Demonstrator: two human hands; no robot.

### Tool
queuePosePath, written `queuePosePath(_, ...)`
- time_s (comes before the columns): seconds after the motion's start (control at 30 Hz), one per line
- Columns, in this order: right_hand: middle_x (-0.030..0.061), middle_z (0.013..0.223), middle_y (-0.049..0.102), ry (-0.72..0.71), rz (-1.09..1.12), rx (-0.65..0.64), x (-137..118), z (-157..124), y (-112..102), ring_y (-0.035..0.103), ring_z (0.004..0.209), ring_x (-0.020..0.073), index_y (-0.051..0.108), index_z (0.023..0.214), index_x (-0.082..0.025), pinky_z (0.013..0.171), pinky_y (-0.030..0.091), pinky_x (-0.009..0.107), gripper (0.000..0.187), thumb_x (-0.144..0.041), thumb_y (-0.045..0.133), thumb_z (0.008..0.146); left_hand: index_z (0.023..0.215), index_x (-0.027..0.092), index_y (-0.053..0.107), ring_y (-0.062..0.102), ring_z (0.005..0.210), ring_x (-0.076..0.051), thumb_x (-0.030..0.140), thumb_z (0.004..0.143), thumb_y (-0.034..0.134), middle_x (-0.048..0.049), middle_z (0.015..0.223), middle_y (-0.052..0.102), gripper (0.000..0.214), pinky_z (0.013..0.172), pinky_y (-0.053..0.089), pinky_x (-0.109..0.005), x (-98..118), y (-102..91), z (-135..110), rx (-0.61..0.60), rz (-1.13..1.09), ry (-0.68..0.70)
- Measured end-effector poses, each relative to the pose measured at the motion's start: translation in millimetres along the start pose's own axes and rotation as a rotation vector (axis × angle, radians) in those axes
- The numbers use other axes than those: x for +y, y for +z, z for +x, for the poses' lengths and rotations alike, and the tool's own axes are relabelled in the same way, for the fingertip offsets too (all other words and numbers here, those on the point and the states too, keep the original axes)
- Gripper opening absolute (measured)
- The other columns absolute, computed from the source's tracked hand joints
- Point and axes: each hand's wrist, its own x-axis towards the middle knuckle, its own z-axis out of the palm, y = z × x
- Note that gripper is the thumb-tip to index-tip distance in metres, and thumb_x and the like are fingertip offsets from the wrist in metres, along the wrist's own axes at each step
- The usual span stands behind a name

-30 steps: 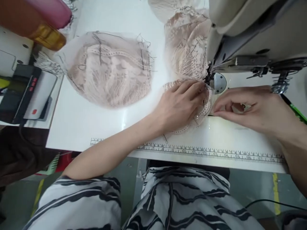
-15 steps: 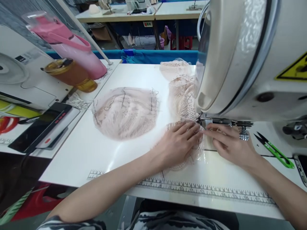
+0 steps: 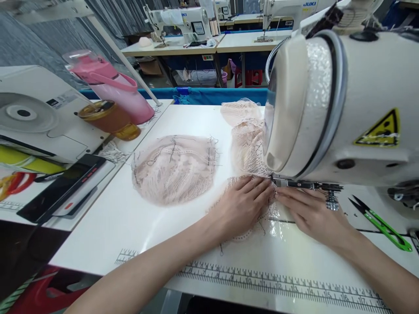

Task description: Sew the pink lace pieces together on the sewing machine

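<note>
While the left hand (image 3: 244, 205) lies open and flat, pressing down on a piece of lace (image 3: 257, 227), the right hand (image 3: 314, 211) reaches beneath the sewing machine (image 3: 304, 104) with its fingertips at the lace's right edge (whether they pinch it, I cannot tell). That lace rests on the white table (image 3: 183, 235) beside the needle area, between another lace piece (image 3: 175, 170) and green snips (image 3: 381, 224).

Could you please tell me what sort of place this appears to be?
Most likely a sewing workshop: pale lace pieces lie beside a large sewing machine, and more machines stand on tables beyond.
</note>
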Motion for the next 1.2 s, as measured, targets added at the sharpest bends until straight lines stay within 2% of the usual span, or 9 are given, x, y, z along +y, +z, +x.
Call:
queuePosePath(0.4,0.0,0.104,0.07,-0.043,-0.083,0.098,-5.5,17.9,-13.2,0.064,0.091,0.0159,0.067,0.101,-0.019,0.076,0.05,0.032,0.026,-0.011,0.046,0.087,0.135,0.013,0.046,0.039,0.133,-0.021,0.026,0.099,0.028,-0.0068,0.142,0.046,0.042,0.111,0.032,-0.04,-0.2,-1.3,6.0,-0.03,-0.021,-0.036)
queuePosePath(0.6,-0.0007,0.105,0.07,-0.022,-0.08,0.085,-5.7,15.8,-12.6,0.063,0.091,0.0155,0.067,0.101,-0.02,0.075,0.049,0.032,0.028,-0.01,0.044,0.088,0.135,0.014,0.046,0.039,0.134,-0.023,0.027,0.099,0.031,-0.0076,0.141,0.047,0.041,0.112,0.032,-0.041,0.9,-1.5,5.8,-0.027,-0.012,-0.029)
queuePosePath(0.77,-0.001,0.11,0.068,-0.058,-0.116,0.059,-3.8,13.4,-10.0,0.063,0.093,0.0155,0.065,0.105,-0.02,0.077,0.047,0.033,0.028,-0.009,0.046,0.087,0.135,0.014,0.046,0.04,0.133,-0.023,0.026,0.099,0.032,-0.008,0.14,0.047,0.041,0.111,0.033,-0.04,1.6,-1.4,6.1,-0.017,0.0,-0.027)
queuePosePath(0.93,-0.0014,0.106,0.07,-0.024,-0.129,0.069,-5.9,15.5,-11.2,0.064,0.087,0.015,0.067,0.101,-0.02,0.064,0.046,0.032,0.029,-0.009,0.044,0.087,0.134,0.014,0.047,0.041,0.132,-0.023,0.025,0.098,0.033,-0.0087,0.139,0.049,0.04,0.11,0.034,-0.041,1.9,0.6,6.2,0.007,0.0,-0.027)
queuePosePath(1.2,-0.0007,0.106,0.069,-0.01,-0.143,0.052,-6.8,15.4,-11.3,0.062,0.082,0.0169,0.066,0.104,-0.02,0.059,0.042,0.034,0.03,-0.012,0.041,0.088,0.135,0.014,0.046,0.044,0.13,-0.023,0.027,0.099,0.032,-0.009,0.138,0.05,0.041,0.109,0.035,-0.042,1.6,0.3,7.1,-0.005,0.007,-0.04)
